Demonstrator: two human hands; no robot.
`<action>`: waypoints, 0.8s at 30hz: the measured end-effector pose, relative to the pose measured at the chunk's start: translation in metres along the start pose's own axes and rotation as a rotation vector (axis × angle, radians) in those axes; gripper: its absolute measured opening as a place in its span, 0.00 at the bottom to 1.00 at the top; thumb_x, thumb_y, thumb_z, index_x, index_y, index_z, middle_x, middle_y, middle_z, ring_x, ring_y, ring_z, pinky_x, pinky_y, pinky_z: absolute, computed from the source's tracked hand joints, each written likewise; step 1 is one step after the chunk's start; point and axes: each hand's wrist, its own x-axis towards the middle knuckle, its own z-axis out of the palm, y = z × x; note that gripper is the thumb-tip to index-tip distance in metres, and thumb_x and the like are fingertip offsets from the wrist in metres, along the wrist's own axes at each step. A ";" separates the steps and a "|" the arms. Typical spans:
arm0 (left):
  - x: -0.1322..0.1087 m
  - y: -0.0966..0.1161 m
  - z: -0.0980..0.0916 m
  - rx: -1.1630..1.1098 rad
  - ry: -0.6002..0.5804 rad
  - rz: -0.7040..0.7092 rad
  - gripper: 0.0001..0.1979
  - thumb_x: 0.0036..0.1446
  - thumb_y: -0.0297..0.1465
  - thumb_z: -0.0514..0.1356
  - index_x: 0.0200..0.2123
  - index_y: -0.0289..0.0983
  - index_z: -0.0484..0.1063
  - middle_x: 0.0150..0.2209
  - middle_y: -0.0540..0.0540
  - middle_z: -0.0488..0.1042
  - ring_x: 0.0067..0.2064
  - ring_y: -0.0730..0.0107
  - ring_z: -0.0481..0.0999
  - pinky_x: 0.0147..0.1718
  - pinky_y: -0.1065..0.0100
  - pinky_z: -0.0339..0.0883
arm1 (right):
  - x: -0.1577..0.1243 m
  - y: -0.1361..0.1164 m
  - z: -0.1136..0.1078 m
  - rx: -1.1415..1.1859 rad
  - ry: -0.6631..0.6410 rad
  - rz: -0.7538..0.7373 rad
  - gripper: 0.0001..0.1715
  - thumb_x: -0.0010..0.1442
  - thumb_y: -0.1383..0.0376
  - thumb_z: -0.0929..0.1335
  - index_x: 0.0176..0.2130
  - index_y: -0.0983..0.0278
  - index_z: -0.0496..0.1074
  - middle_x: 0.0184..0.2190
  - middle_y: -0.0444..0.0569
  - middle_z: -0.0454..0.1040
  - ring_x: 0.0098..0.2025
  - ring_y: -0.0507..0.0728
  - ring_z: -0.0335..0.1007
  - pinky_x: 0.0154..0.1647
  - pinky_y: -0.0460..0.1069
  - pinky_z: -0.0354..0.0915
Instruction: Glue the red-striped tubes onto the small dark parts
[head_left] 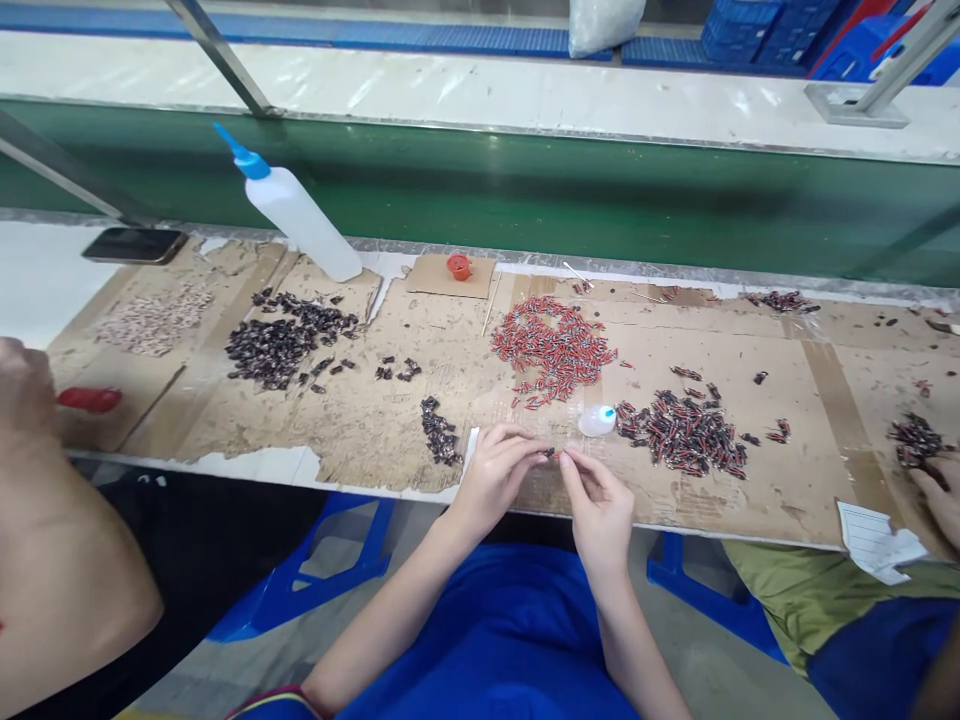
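At the cardboard's front edge, my left hand (496, 472) pinches a small black part (550, 452) between thumb and fingers. Opposite it, my right hand (602, 505) grips a tiny red part (559, 455), and the two pieces meet or nearly touch. Beyond my hands lies a heap of small red-and-silver parts (553, 345). To the right is a pile of red-and-black pieces (686, 430), with a small white bottle (597, 420) with a blue tip lying beside it. A short row of black parts (439, 432) lies left of my left hand.
A large white squeeze bottle (304, 225) leans behind a black heap (281, 345). A red cup (459, 266) sits on a cardboard square. A phone (135, 245) lies far left. Co-workers' hands are at left (22, 390) and right (943, 490). A green belt (510, 190) runs behind.
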 end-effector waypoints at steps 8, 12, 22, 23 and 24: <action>-0.003 0.004 -0.001 -0.100 0.023 -0.016 0.09 0.62 0.29 0.57 0.39 0.41 0.78 0.34 0.45 0.81 0.41 0.63 0.75 0.41 0.60 0.72 | 0.002 -0.002 0.001 0.086 -0.070 0.027 0.15 0.53 0.54 0.72 0.32 0.64 0.78 0.29 0.49 0.80 0.31 0.57 0.77 0.37 0.53 0.75; -0.002 0.008 -0.001 -0.204 0.028 -0.063 0.09 0.62 0.29 0.58 0.39 0.41 0.79 0.33 0.45 0.81 0.40 0.64 0.75 0.39 0.62 0.73 | 0.002 -0.003 0.002 0.156 -0.055 0.031 0.17 0.50 0.52 0.73 0.29 0.64 0.77 0.26 0.48 0.79 0.30 0.56 0.77 0.36 0.53 0.75; 0.001 0.018 -0.007 -0.466 -0.052 -0.334 0.07 0.56 0.28 0.63 0.37 0.39 0.80 0.36 0.43 0.79 0.41 0.65 0.78 0.42 0.63 0.74 | -0.003 -0.005 0.002 0.082 0.043 -0.082 0.13 0.52 0.56 0.73 0.29 0.64 0.78 0.29 0.51 0.81 0.34 0.59 0.78 0.40 0.55 0.75; 0.002 0.019 -0.008 -0.479 -0.047 -0.346 0.06 0.55 0.28 0.63 0.36 0.38 0.80 0.36 0.43 0.79 0.40 0.65 0.78 0.41 0.64 0.74 | -0.003 -0.005 0.002 0.068 0.042 -0.101 0.12 0.52 0.57 0.72 0.29 0.64 0.78 0.30 0.51 0.81 0.34 0.59 0.78 0.40 0.55 0.75; 0.002 0.020 -0.008 -0.488 -0.043 -0.351 0.06 0.55 0.28 0.63 0.36 0.38 0.80 0.35 0.43 0.79 0.40 0.66 0.78 0.41 0.64 0.74 | -0.003 -0.006 0.002 0.058 0.041 -0.119 0.11 0.53 0.58 0.72 0.29 0.63 0.78 0.30 0.51 0.81 0.34 0.58 0.78 0.40 0.55 0.75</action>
